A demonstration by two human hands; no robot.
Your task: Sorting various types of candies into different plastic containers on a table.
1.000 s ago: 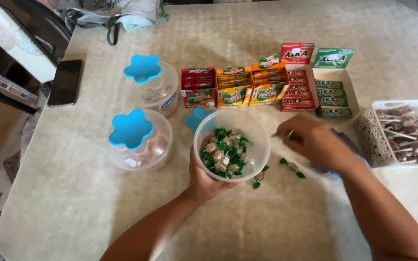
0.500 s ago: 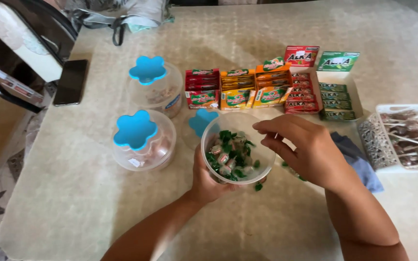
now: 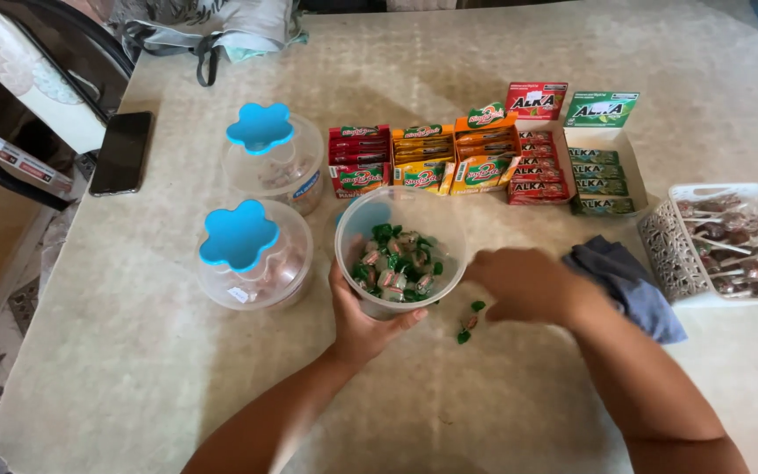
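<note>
My left hand (image 3: 363, 323) grips a clear round plastic tub (image 3: 400, 249) from below and behind; the tub holds several green-and-white wrapped candies (image 3: 394, 263). My right hand (image 3: 524, 285) rests low on the table just right of the tub, fingers curled down; whether it holds a candy is hidden. One loose green-wrapped candy (image 3: 469, 319) lies on the table between the tub and my right hand. A blue flower-shaped lid (image 3: 350, 213) peeks out behind the tub.
Two clear lidded tubs with blue flower lids (image 3: 242, 235) (image 3: 260, 128) stand left. Open boxes of red, yellow, orange and green candy packs (image 3: 484, 158) line the back. A white basket of lollipops (image 3: 723, 239) sits right, a blue cloth (image 3: 626, 281) beside it, a phone (image 3: 122, 151) far left.
My right hand came off the tub's rim and dropped to the table on its right. The tub shifted slightly left and back.
</note>
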